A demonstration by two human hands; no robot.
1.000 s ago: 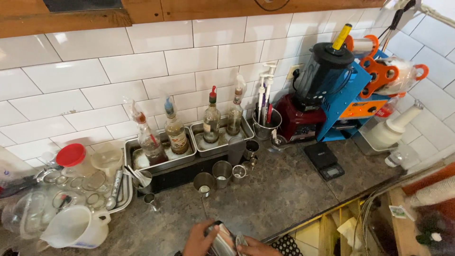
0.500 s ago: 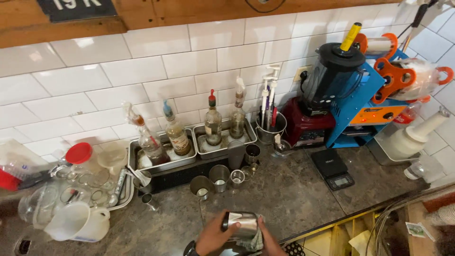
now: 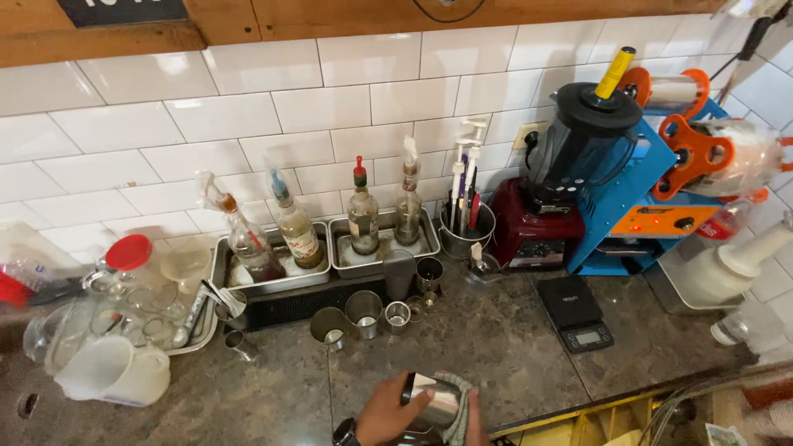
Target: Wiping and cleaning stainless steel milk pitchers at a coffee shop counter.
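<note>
At the counter's front edge, my left hand (image 3: 387, 410), with a dark watch on its wrist, grips a small steel pitcher (image 3: 435, 398) from the left. A grey-green cloth (image 3: 459, 395) is wrapped against the pitcher's right side. My right hand (image 3: 478, 424) presses that cloth to the pitcher; only its edge shows at the bottom of the view. The pitcher sits just above the dark stone counter (image 3: 496, 347).
Behind the hands stand several steel measuring cups (image 3: 363, 312) and two steel trays (image 3: 382, 248) of syrup bottles. A red-based blender (image 3: 562, 173), a blue sealing machine (image 3: 652, 190) and a black scale (image 3: 574, 312) are to the right. A white jug (image 3: 111, 372) and glass jars are to the left.
The pitcher and both hands have come up into view from the bottom edge and shifted slightly right. The cloth now shows around the pitcher.
</note>
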